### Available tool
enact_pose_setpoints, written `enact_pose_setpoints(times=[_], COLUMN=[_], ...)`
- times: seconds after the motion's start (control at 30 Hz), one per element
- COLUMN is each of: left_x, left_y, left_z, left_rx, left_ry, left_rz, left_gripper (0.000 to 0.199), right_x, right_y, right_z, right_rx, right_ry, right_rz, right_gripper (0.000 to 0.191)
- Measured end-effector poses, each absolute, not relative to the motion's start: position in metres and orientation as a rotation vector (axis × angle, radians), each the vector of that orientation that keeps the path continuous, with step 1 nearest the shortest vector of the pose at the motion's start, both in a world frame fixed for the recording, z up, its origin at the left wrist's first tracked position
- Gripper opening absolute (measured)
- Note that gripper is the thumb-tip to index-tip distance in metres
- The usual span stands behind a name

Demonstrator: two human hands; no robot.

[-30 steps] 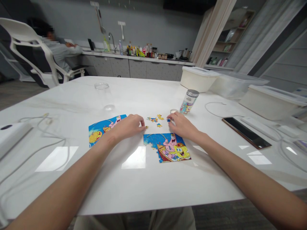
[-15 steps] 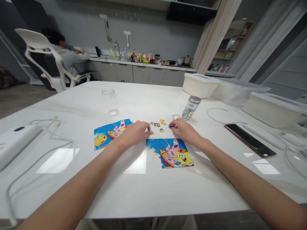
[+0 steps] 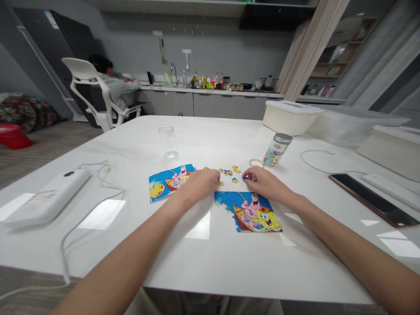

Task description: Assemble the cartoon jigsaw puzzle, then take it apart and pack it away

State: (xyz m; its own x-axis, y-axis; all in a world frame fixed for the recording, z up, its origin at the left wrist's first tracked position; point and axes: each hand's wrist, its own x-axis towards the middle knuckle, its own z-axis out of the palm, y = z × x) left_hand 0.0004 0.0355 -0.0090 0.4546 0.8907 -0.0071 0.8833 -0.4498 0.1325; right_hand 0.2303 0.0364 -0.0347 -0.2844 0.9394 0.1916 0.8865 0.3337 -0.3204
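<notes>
My right hand [image 3: 266, 181] pinches a small blue puzzle piece [image 3: 244, 178] between thumb and fingers, just above the back edge of a partly assembled puzzle [image 3: 254, 212]. This puzzle shows a pink starfish and a yellow sponge in a boat, and its lower left has a jagged gap. My left hand [image 3: 206, 180] rests on the table with curled fingers, its tips at a yellow puzzle piece [image 3: 222, 183]. Several loose pieces [image 3: 226, 172] lie between the hands. Under and behind my left wrist, a picture sheet [image 3: 164, 183] with the same scene is partly covered.
A clear jar [image 3: 168, 142] stands behind the sheet. Right of centre are a printed can [image 3: 277, 151] and a ring-shaped lid [image 3: 256, 163]. Storage boxes [image 3: 290, 117] and a phone [image 3: 372, 199] lie right, a white power strip [image 3: 49, 197] left. A person [image 3: 116, 89] sits behind.
The camera view has swung left, so everything sits further right in the picture. Both hands and the puzzle keep nearly the same places on the table; the blue piece stays in my right hand.
</notes>
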Motion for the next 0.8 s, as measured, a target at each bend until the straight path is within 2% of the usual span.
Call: enact_pose_setpoints(times=[0.33, 0.63, 0.8], left_x=[0.000, -0.004, -0.001], left_y=[0.034, 0.040, 0.049], left_z=[-0.004, -0.009, -0.015], left_rx=[2.585, 2.604, 2.643], left_ry=[1.612, 1.636, 1.668], left_rz=[0.045, 0.065, 0.076], left_gripper=[0.025, 0.025, 0.035], right_x=[0.233, 0.236, 0.234], right_y=[0.037, 0.041, 0.039], right_z=[-0.038, -0.041, -0.040], right_rx=[-1.572, -1.583, -1.610], right_ry=[-2.247, -2.176, -2.170], right_rz=[0.221, 0.214, 0.201], right_gripper=[0.016, 0.023, 0.022])
